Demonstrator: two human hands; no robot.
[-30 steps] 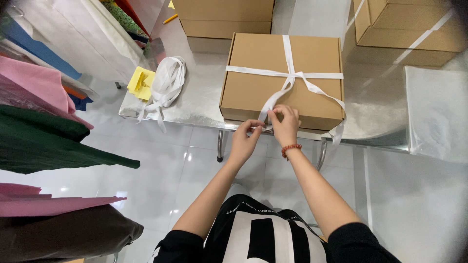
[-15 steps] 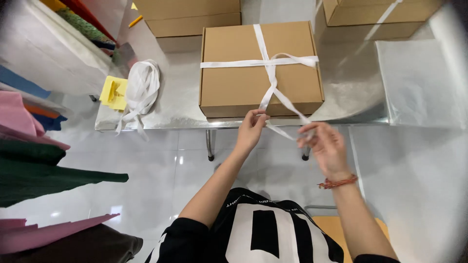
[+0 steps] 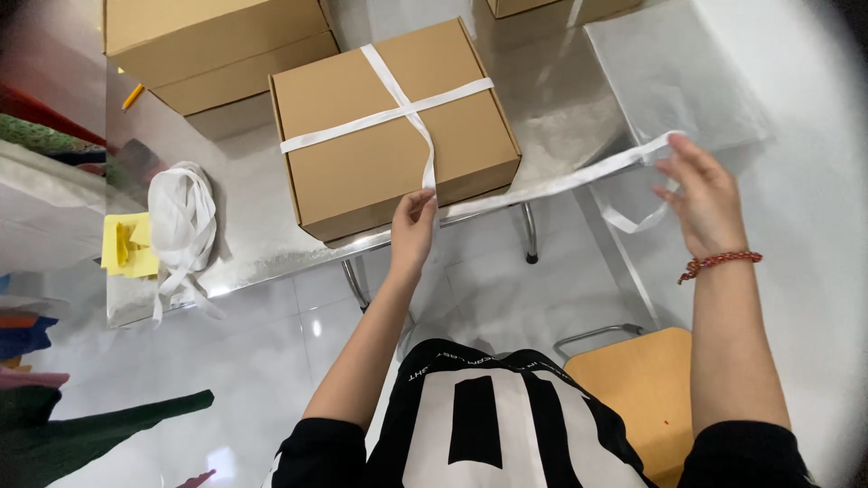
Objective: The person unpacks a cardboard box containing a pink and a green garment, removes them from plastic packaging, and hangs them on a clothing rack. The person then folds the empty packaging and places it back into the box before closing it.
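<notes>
a flat brown cardboard box (image 3: 393,126) sits near the front edge of a shiny metal table (image 3: 561,108), with a white fabric ribbon (image 3: 411,113) crossed over its lid and running down its front side. the left hand (image 3: 412,226) is at the front edge of the box, its fingers (image 3: 423,197) pinched together on the ribbon where it comes off the lid. from that pinch the ribbon stretches out to the right, pulled fairly straight above the table edge, to the right hand (image 3: 705,203), which is held well apart from the box out over the floor. the right-hand fingers are loosely closed on the ribbon, the strip passing over them near the fingertips and looping down below the hand. a red beaded bracelet (image 3: 721,262) circles the right wrist. to the left of the box a loose bundle of white ribbon (image 3: 181,226) lies on the table, with a small stack of yellow paper notes (image 3: 127,244) just beside it. behind the box stands a larger brown cardboard carton (image 3: 212,41), and to the right lies a clear plastic bag (image 3: 674,77), flat on the table. a wooden stool seat (image 3: 637,389) shows beneath the right forearm.
</notes>
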